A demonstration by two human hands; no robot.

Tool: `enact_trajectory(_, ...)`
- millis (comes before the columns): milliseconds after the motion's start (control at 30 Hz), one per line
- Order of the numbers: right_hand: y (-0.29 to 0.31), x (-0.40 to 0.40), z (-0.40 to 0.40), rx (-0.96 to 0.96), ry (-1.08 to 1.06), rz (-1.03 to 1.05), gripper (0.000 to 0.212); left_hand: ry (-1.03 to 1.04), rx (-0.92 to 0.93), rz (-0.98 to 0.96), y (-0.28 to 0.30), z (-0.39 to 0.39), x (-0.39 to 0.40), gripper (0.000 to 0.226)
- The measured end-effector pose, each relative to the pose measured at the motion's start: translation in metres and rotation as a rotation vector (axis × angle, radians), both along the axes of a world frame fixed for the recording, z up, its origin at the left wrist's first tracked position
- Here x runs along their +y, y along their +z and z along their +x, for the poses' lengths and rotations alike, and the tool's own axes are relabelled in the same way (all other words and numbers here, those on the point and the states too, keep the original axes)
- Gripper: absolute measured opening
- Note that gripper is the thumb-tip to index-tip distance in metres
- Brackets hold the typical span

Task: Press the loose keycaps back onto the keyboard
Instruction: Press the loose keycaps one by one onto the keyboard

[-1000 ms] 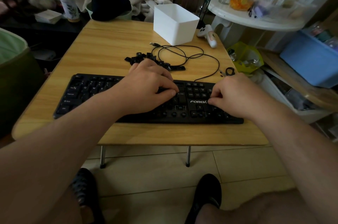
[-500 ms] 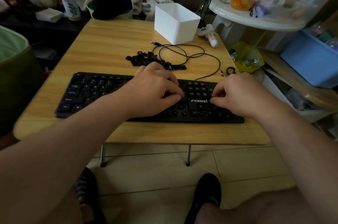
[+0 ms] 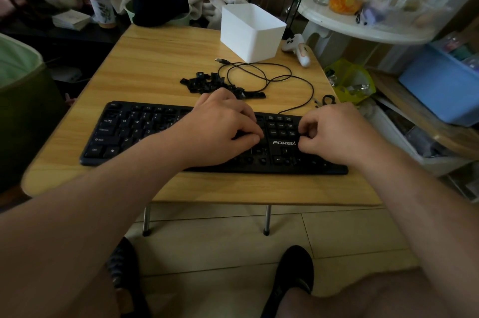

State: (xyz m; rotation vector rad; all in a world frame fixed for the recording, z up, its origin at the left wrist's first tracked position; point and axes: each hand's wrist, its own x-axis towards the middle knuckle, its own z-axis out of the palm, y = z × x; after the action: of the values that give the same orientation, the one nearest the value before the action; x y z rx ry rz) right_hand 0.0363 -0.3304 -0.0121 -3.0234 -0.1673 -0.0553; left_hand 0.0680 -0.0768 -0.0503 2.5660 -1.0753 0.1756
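Note:
The black keyboard point(image 3: 129, 133) lies across the near half of the wooden table point(image 3: 160, 63), with several bare key sockets along its lower middle rows. A pile of loose black keycaps point(image 3: 204, 83) sits just behind it. My left hand point(image 3: 220, 131) rests on the keyboard's middle. Its thumb and curled fingers pinch a dark keycap down against the board, left of the FOREV logo. My right hand point(image 3: 334, 133) hovers over the number pad with curled fingers, fingertips at the pad's left edge. What it holds is hidden.
The keyboard's black cable point(image 3: 269, 76) loops behind the keycaps. A white box point(image 3: 251, 35) and a white game controller point(image 3: 298, 49) stand at the table's far right. A small black ring point(image 3: 328, 99) lies near the right edge. My feet are under the table.
Both hands stay where they were on the keyboard. The right fingertips have crept slightly toward the far rows and curled tighter. The view has shifted a little.

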Motion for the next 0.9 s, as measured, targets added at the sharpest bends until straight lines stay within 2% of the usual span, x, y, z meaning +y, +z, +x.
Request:
enact_trajectory(67, 0.002, -0.006, 0.001, 0.029, -0.084, 0.186, 0.011, 0.001, 0.003, -0.038, -0.001, -0.001, -0.002, 0.034)
enact_trajectory(100, 0.002, -0.009, 0.002, 0.044, -0.131, 0.352, 0.01, 0.007, 0.006, -0.082, -0.002, -0.002, -0.004, 0.03)
enact_trajectory(233, 0.001, -0.005, -0.002, 0.162, -0.194, 1.168, 0.016, 0.07, 0.014, -0.371, -0.002, -0.012, -0.025, 0.026)
enact_trajectory(300, -0.001, 0.001, -0.005, 0.247, -0.149, 1.352, 0.019, 0.101, 0.03, -0.491, 0.001, -0.018, -0.036, 0.019)
enact_trajectory(467, -0.004, 0.01, -0.008, 0.301, -0.038, 1.402, 0.024, 0.139, 0.014, -0.564, 0.002, -0.025, -0.044, 0.006)
enact_trajectory(567, -0.008, 0.008, -0.009, 0.268, -0.024, 1.408, 0.014, 0.162, 0.013, -0.565, 0.002, -0.027, -0.045, 0.007)
enact_trajectory(733, -0.01, 0.005, -0.011, 0.234, -0.005, 1.383, 0.012, 0.169, 0.007, -0.547, 0.001, -0.028, -0.048, 0.009)
enact_trajectory(800, -0.007, 0.002, -0.013, 0.197, 0.017, 1.307, 0.012, 0.169, 0.005, -0.538, 0.001, -0.028, -0.05, 0.009)
enact_trajectory(900, 0.003, -0.005, -0.018, 0.075, 0.091, 1.015, 0.02, 0.167, 0.03, -0.53, 0.0, -0.027, -0.052, 0.01)
